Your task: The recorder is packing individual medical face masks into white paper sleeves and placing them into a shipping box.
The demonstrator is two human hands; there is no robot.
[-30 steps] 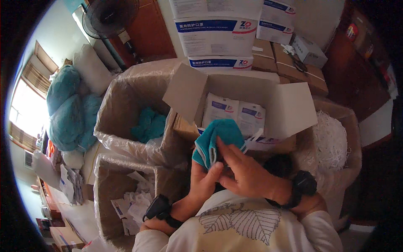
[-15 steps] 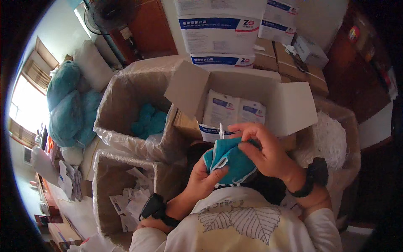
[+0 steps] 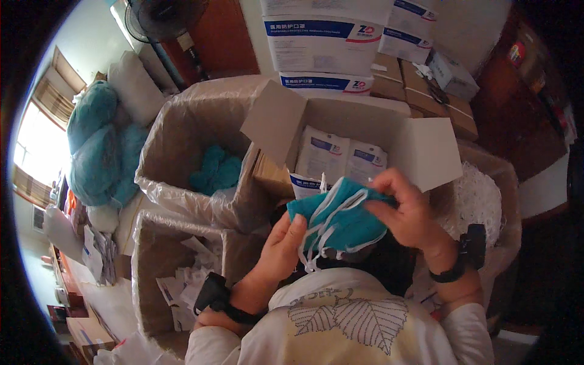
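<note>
Several teal face masks with white edging are held as a bundle between my two hands, above my lap. My left hand pinches their left edge, thumb on top. White ear loops dangle from the bundle beside it. My right hand grips the upper right edge with fingers bent; the fingertips are partly hidden behind the cloth. Just beyond the masks stands an open white carton, its flaps spread. Flat white packets with blue print lie inside it.
At left, a plastic-lined box holds more teal masks. A nearer lined box contains white packets and paper. White strands fill a box at right. Stacked cartons stand behind, and teal bags sit at far left.
The mask bundle has been spread wider and turned, so its folded white edges and loops now show. My left hand moved slightly left and down; my right hand moved right.
</note>
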